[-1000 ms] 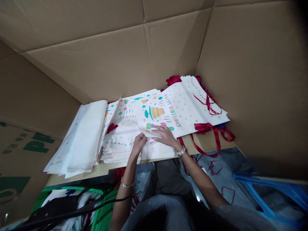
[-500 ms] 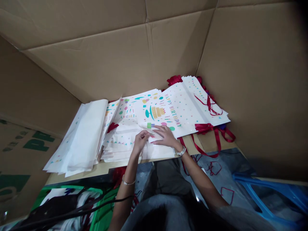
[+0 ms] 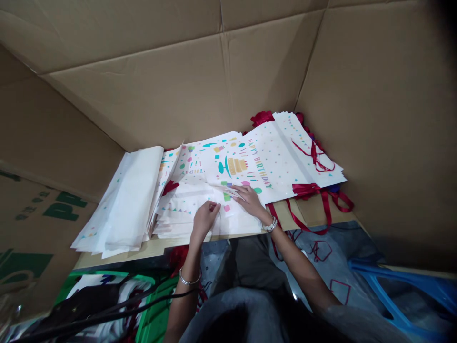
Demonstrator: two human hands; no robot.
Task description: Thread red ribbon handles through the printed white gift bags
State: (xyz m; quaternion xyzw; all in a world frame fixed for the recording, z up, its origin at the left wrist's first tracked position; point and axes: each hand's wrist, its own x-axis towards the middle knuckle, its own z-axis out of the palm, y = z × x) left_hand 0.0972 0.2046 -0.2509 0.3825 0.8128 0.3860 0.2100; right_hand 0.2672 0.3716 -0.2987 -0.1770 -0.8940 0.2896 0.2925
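My left hand (image 3: 204, 220) rests with curled fingers on a pile of white printed paper gift bags (image 3: 185, 209), a bangle on its wrist. My right hand (image 3: 250, 201), wearing a wristwatch, pinches the folded lower edge of a white "Happy Birthday" gift bag (image 3: 237, 166) printed with a cake and confetti. More of these bags fan out towards the far right, with red ribbon handles (image 3: 309, 190) spilling from them. A thick stack of plain-backed white bags (image 3: 128, 205) lies at the left.
Large brown cardboard panels (image 3: 143, 95) rise behind and beside the bags, which lie on a tan board (image 3: 157, 248). Below its front edge are a green printed sheet (image 3: 153, 305), a black cable (image 3: 117, 305), loose red ribbon and a blue plastic frame (image 3: 389, 286).
My left hand has slid down and away from the birthday bag, and the bag's lower edge has folded up under my right fingers. The whole view has shifted slightly.
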